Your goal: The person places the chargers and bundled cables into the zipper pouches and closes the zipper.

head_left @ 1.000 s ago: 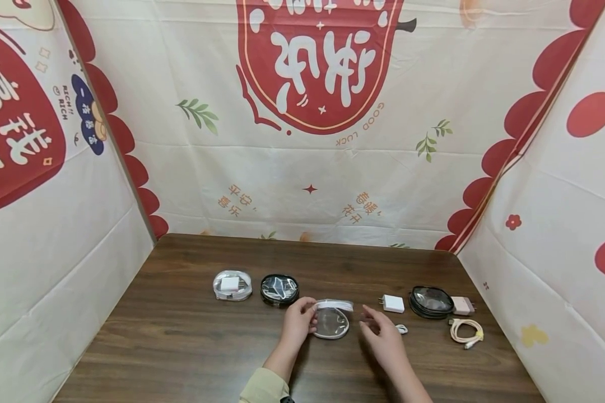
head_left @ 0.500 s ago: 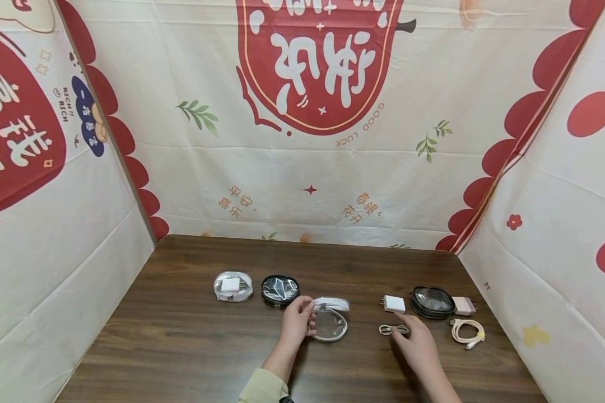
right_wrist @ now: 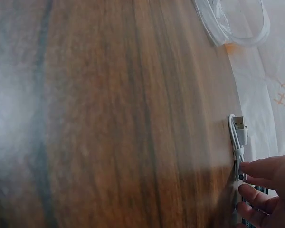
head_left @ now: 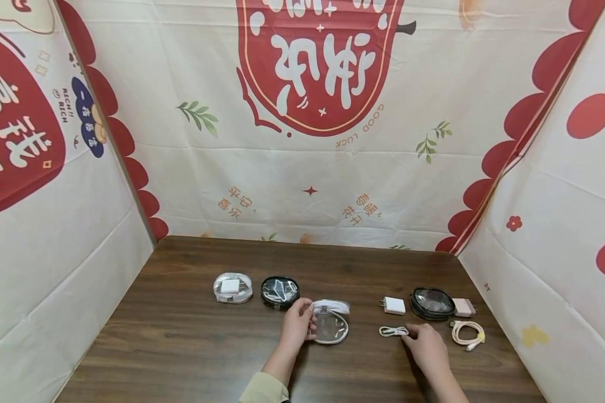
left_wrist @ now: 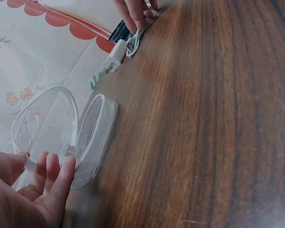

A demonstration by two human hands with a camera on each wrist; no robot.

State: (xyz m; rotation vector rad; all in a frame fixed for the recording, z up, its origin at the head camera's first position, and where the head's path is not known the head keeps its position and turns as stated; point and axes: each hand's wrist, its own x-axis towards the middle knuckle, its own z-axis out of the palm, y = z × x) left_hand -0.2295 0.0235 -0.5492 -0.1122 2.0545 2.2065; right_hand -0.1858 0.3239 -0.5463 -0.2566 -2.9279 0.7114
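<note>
The right hand [head_left: 428, 346] touches the right end of the bundled white cable [head_left: 393, 331] on the tabletop [head_left: 181, 347]; whether its fingers [right_wrist: 266, 167] have closed on the cable cannot be told. Lifting by this end alone may draw a loop out of the strap [right_wrist: 239, 152] and let the USB plug [right_wrist: 239, 123], at the opposite end, hang or swing. Contact without grip may merely push the bundle along the surface. A wide sweep of the right hand could drag the cream cable [head_left: 467, 334], coiled near it on the right. The left hand [head_left: 294, 324] pinches the rim of the open clear pouch [head_left: 331, 323], left of the white cable and well apart from it. If this pinch slackens, the flap may drop and close the opening; if it pulls, the light pouch may slide or tip. Beyond the white cable, the white charger [head_left: 394, 305] has its prongs facing left, where they could snag soft film on contact. A knock to the right black pouch [head_left: 433, 302] would probably shift the pink charger [head_left: 464, 307] just beside it. Farther back, a leftward swing of the left hand could strike the left black pouch [head_left: 280, 291]; the filled clear pouch [head_left: 233, 299], beyond it to the left, is less exposed.
</note>
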